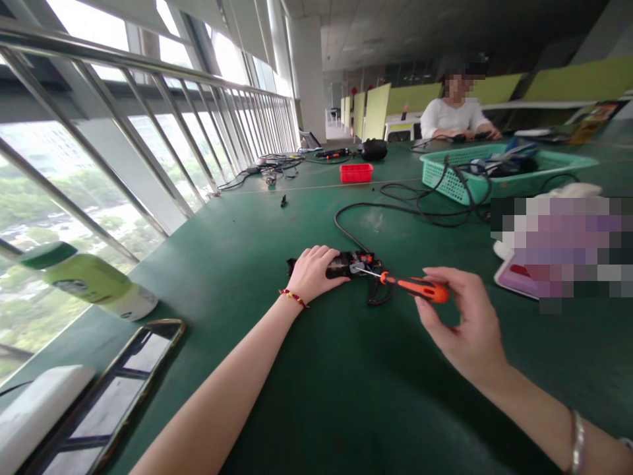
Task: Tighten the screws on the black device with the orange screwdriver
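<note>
My left hand (316,272) lies over a black corded device (341,265), perhaps a power tool, and holds it down on the green table. The device's inner parts and some wires show at its right end; my palm and fingers hide its left part. Between the thumb and fingers of my right hand (465,316) is an orange and black screwdriver (420,287). Its shaft points left, and its tip meets the exposed end of the device. Just below that end a black loop-shaped part (380,295) rests on the table.
A black cable (341,214) runs from the device toward a teal basket (445,178) of tools. Beyond are a red tray (356,173) and a seated person (452,119). A phone (119,396), a white box (44,415) and a green bottle (93,284) lie at left.
</note>
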A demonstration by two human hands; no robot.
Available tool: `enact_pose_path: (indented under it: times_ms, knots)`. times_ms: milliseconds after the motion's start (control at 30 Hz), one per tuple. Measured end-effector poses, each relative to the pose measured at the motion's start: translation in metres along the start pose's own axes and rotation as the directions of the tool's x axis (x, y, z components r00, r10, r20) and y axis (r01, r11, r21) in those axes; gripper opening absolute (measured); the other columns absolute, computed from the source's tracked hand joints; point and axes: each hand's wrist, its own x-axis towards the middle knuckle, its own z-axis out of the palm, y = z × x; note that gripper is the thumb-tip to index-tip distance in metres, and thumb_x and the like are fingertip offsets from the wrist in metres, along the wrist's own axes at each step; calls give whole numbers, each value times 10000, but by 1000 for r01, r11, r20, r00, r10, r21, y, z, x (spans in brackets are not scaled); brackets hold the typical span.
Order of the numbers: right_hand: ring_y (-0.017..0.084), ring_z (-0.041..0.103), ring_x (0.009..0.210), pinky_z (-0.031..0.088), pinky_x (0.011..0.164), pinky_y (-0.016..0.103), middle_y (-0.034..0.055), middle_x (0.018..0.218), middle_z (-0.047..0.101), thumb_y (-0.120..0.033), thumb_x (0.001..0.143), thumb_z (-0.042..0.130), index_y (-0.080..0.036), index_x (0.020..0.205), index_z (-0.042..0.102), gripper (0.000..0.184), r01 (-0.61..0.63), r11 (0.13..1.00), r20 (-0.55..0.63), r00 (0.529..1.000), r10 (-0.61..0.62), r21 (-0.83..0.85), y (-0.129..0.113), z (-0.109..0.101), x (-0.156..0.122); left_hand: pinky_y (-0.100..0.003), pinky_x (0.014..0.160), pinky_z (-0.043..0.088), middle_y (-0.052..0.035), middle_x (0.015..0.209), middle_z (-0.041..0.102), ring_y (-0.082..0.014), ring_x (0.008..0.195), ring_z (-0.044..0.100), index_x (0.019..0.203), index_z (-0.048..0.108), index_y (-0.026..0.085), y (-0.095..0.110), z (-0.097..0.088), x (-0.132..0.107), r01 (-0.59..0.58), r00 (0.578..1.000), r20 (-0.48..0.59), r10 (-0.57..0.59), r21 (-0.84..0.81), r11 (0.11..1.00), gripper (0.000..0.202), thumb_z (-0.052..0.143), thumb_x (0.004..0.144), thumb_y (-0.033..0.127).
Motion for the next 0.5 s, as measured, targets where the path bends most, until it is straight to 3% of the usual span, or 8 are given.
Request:
enact_pose_path:
  times_ms: [100, 233, 433, 500]
  knots:
    - [177, 635, 853, 541, 759, 308, 53, 955, 619, -198, 808, 610, -207, 1104, 533, 306, 17, 1000, 14, 1000, -17, 5, -1, 0, -1, -361, 825, 423, -53, 981, 628, -236, 927, 566, 1036, 572, 192, 0, 0, 0, 1, 1000, 5, -1, -5, 1000, 455, 660, 754, 538]
    - [138, 638, 711, 527, 614, 240, 12, 814, 646, -232, 856, 569, -222, 990, 575, 134, -34, 999, 137, 990, 34, -4, -2, 0, 1, -355, 810, 429, -49, 962, 634, -231, 908, 571, 1020, 577, 190, 2, -2, 1, 18, 1000, 6, -17, -13, 1000, 443, 662, 755, 534]
    - [165, 628, 887, 538, 781, 291, 55, 991, 611, -209, 829, 590, -211, 1139, 511, 320, -9, 1000, -4, 1000, 9, 21, -1, 2, 2, -355, 817, 435, -48, 969, 638, -232, 916, 575, 1032, 576, 191, 2, -2, 1, 19, 1000, 0, -19, -16, 1000, 449, 666, 753, 531]
    - [165, 628, 859, 539, 766, 295, 48, 953, 611, -208, 822, 600, -212, 1122, 518, 312, -2, 1000, 15, 1000, 2, 19, -2, 1, 2, -356, 820, 437, -49, 973, 637, -233, 920, 575, 1030, 577, 189, 1, -2, 1, 18, 1000, 0, -18, -16, 1000, 448, 668, 752, 529]
